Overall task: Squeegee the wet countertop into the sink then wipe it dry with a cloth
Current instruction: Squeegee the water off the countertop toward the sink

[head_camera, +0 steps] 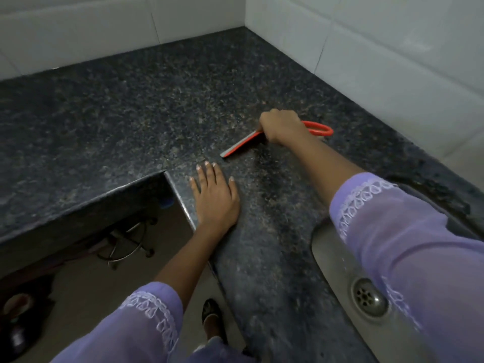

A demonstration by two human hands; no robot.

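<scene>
A dark speckled granite countertop (pixel 146 108) runs in an L shape along two tiled walls. My right hand (pixel 281 125) is shut on a red squeegee (pixel 242 144), whose blade rests on the counter and whose looped handle sticks out to the right. Flat on the counter, palm down near the inner corner edge, lies my left hand (pixel 214 196), fingers spread and holding nothing. The steel sink (pixel 330 260) with its round drain (pixel 369 297) lies at the lower right, partly hidden by my right sleeve. No cloth is visible.
White tiled walls (pixel 392 56) close the counter at the back and right. Below the counter's inner corner the floor shows a wire stand (pixel 131 239) and dark items at the far left. My foot (pixel 212 320) stands by the counter edge.
</scene>
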